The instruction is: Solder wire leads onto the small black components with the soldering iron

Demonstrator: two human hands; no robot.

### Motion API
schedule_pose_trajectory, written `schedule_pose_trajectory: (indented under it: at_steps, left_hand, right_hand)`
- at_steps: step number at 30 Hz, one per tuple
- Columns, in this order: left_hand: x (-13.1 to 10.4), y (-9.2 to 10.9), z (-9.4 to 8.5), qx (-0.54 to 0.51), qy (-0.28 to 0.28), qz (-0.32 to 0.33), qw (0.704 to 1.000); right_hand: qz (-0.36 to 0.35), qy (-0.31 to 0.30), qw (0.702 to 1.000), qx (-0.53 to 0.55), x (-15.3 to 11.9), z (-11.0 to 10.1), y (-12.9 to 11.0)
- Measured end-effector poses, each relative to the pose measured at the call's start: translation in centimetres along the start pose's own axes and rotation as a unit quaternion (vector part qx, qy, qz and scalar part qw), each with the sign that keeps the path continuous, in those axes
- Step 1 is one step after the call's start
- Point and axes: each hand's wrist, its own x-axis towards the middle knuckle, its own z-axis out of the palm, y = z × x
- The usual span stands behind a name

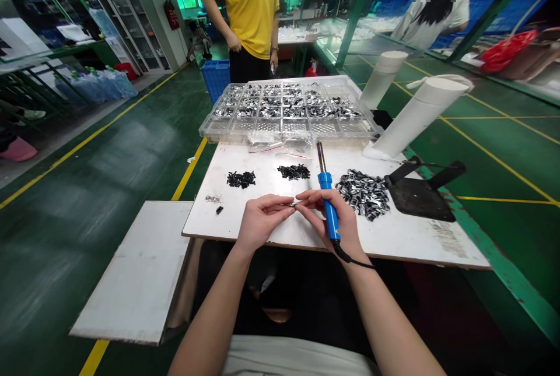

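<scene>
My left hand and my right hand meet over the front of the white table, fingertips pinched together on a small shiny part. Fingers cover most of that part. A blue soldering iron rests in my right hand, its metal tip pointing up and away and its black cord hanging by my wrist. Beyond my hands lie two piles of small black pieces, a left pile and a middle pile. Right of my right hand spreads a heap of black-and-silver pieces.
A clear compartment tray of similar pieces spans the back of the table. To the right stand a black metal stand and two white tubes, one near and one farther. A person in a yellow shirt stands behind the tray.
</scene>
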Motion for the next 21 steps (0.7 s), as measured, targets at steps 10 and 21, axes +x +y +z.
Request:
schedule_pose_trajectory:
  at_steps: [10,21]
  left_hand:
    - [-0.26,0.03,0.17,-0.003,0.002,0.017,1.0]
    - [0.25,0.45,-0.24,-0.065,0.0,-0.07,0.995]
  right_hand:
    - [-0.007,-0.008,1.0,0.024,0.14,0.14,-0.31]
    - [-0.016,-0.032,0.999,-0.001,-0.31,-0.05,-0.46]
